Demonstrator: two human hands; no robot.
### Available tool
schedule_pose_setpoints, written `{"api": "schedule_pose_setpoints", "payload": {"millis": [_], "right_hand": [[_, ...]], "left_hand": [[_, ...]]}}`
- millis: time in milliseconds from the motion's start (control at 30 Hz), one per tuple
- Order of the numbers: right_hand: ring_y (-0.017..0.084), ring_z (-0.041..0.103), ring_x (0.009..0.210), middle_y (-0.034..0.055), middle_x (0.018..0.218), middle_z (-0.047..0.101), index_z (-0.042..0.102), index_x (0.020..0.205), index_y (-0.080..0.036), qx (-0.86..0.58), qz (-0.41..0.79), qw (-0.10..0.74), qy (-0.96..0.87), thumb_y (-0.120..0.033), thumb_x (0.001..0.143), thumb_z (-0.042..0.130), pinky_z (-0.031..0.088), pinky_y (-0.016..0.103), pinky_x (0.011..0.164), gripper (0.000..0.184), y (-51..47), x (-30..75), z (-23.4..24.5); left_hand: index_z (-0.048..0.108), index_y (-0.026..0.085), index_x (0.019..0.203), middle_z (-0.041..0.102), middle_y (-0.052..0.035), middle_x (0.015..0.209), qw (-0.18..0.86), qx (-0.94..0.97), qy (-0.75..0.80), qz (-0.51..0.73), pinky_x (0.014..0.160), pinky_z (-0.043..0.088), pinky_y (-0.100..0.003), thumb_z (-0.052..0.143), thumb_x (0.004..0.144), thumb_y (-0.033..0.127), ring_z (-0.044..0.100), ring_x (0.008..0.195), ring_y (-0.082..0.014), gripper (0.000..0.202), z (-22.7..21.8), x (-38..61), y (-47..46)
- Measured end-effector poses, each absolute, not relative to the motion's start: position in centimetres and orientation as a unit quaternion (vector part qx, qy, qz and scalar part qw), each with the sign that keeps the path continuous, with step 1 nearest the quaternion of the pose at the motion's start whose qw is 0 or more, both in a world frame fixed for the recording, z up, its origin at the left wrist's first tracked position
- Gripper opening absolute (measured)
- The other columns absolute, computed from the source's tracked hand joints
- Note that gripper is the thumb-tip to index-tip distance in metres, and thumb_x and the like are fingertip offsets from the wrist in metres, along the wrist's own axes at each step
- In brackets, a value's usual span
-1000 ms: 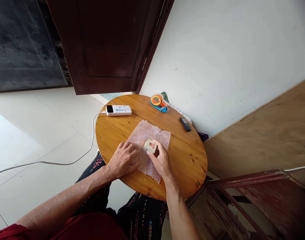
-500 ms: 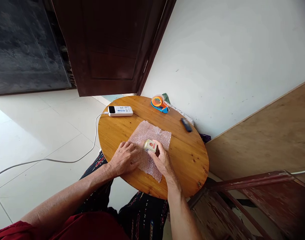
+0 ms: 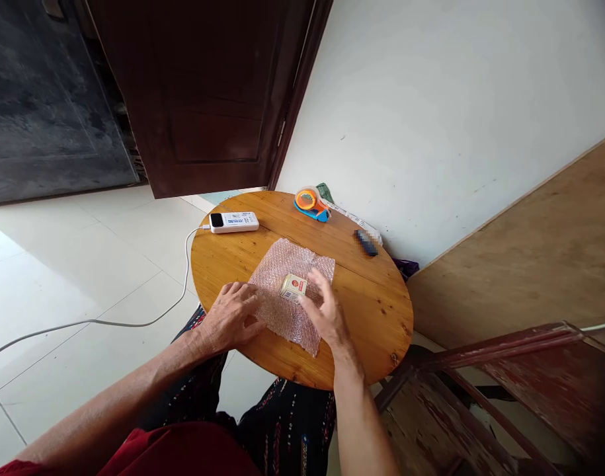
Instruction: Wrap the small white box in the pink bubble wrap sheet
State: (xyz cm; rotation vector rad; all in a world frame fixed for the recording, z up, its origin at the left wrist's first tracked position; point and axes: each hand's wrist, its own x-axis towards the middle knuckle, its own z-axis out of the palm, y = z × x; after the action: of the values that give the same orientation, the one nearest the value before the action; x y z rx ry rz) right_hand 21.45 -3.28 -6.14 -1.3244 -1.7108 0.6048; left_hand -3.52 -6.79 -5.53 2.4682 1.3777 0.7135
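Observation:
A small cream-coloured box [image 3: 293, 287] with a red round mark lies on a sheet of pinkish bubble wrap [image 3: 277, 261]. The wrap is spread over a round wooden table [image 3: 371, 311]. Just right of the box is my right hand [image 3: 328, 311], its thumb and fingers apart; the thumb tip is at the box's lower right corner, and I cannot tell whether it touches. My left hand [image 3: 235, 311] rests at the wrap's left edge with its fingers stretched out and nothing held.
A blue and orange tape dispenser [image 3: 312, 203] stands at the table's back. To the left lies a white device [image 3: 233, 222] with a cable [image 3: 186, 277] running off the table. A dark blurred object [image 3: 365, 242] lies at the right, near the white wall [image 3: 431, 119].
The box, held between my right thumb and fingers before, now lies on the bubble wrap. My right fingers have opened away from it. The view has shifted slightly.

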Motion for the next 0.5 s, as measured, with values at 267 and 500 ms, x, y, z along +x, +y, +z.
{"api": "schedule_pose_setpoints", "payload": {"millis": [267,500], "right_hand": [[0.026,0.063,0.116,0.0107,0.119,0.070,0.068,0.107,-0.022,-0.521,0.256,0.570,-0.582,-0.039,0.088,0.063,0.048,0.044,0.100,0.026,-5.2,24.2,-4.4],[0.027,0.059,0.121,0.0094,0.133,0.063,0.065,0.118,-0.024,-0.482,0.172,0.310,-0.801,-0.025,0.085,0.068,0.047,0.045,0.101,0.034,-11.0,21.3,-3.6]], "left_hand": [[0.062,0.022,0.121,0.061,-0.0107,0.128,0.098,0.843,0.474,0.234,0.098,0.046,-0.050,0.061,0.082,0.022,0.055,0.115,-0.0300,0.038,-5.4,-6.9,-7.9],[0.063,0.022,0.116,0.059,-0.0097,0.131,0.113,0.872,0.420,0.224,0.103,0.043,-0.048,0.060,0.082,0.017,0.051,0.120,-0.0284,0.035,-4.7,-5.2,-7.6]]}}
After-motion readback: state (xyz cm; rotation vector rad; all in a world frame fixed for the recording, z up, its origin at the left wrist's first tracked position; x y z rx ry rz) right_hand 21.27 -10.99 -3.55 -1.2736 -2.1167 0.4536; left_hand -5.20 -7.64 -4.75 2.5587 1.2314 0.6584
